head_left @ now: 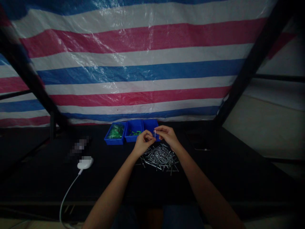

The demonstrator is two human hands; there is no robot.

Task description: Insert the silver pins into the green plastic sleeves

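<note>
A thin metal rivet (154, 134) stands straight up and down, pinched tight in the fingers of the right hand (168, 135), over a pile of rivets (159, 158). The left hand's (143, 143) fingers curl together just beside it

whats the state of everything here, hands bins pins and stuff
left hand, raised over the pile, fingers curled
right hand, raised over the pile, fingers curled
metal pin, upright between the hands, unclear which grips it
pile of metal pins, loose and crisscrossed on the black table
left blue bin, holds a green bag
middle blue bin, holds loose green pieces
right blue bin, partly behind the right hand, contents unclear
white plug, lying on the table, cable attached
</note>
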